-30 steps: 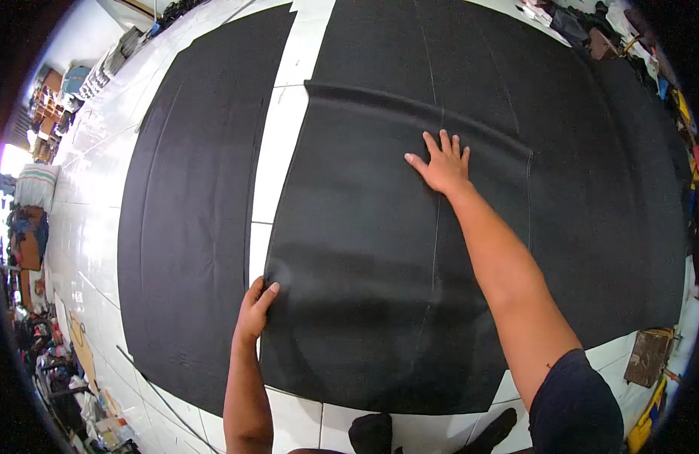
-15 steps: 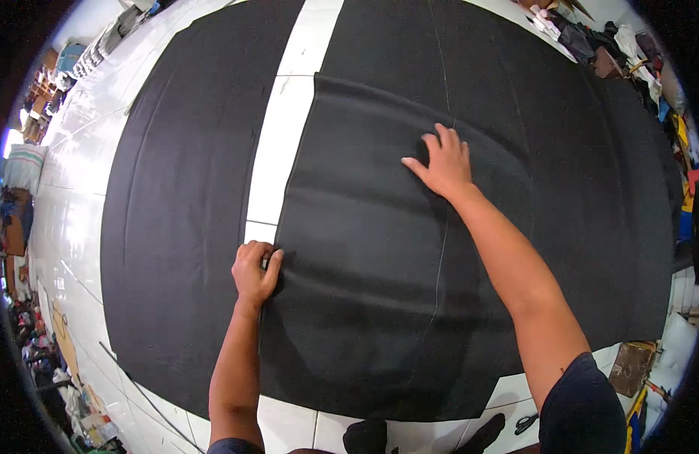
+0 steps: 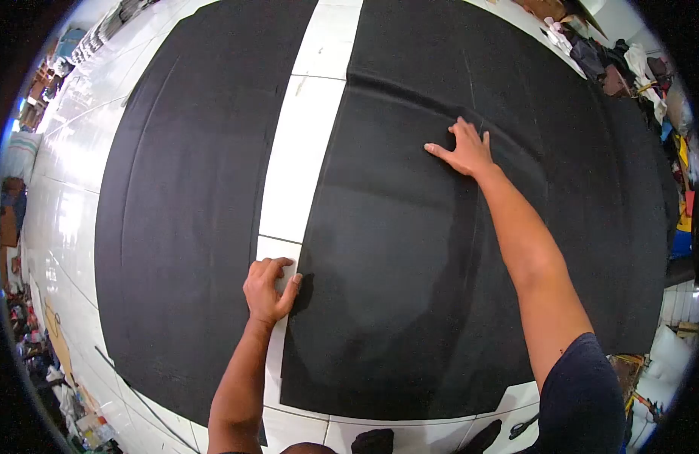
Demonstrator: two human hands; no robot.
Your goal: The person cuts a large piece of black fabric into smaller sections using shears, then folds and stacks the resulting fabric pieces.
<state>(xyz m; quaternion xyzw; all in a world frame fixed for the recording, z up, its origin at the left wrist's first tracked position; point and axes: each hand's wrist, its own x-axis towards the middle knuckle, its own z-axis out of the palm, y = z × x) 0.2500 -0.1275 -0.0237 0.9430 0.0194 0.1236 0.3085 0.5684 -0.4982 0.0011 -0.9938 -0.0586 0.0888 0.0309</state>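
Note:
Two large black sheets lie on the white tiled floor, a left sheet [image 3: 191, 166] and a right sheet [image 3: 387, 265], with a strip of bare tile between them. Over that strip, by the near left edge of the right sheet, is my left hand [image 3: 270, 287], its thumb and fingers apart and nothing visible between them. My right hand [image 3: 467, 149] rests on the right sheet farther away, fingers spread, just below a raised fold that runs across it.
Black scissors [image 3: 523, 428] lie on the floor at the lower right, near my dark-covered feet. A thin dark rod [image 3: 141, 397] is at the lower left. Piled cloth and clutter [image 3: 614, 68] line the right side; more items line the left.
The right sheet's left edge has shifted right, widening the tile strip. Its near wrinkles have flattened. My left hand has opened off the edge, and my right hand has moved slightly right.

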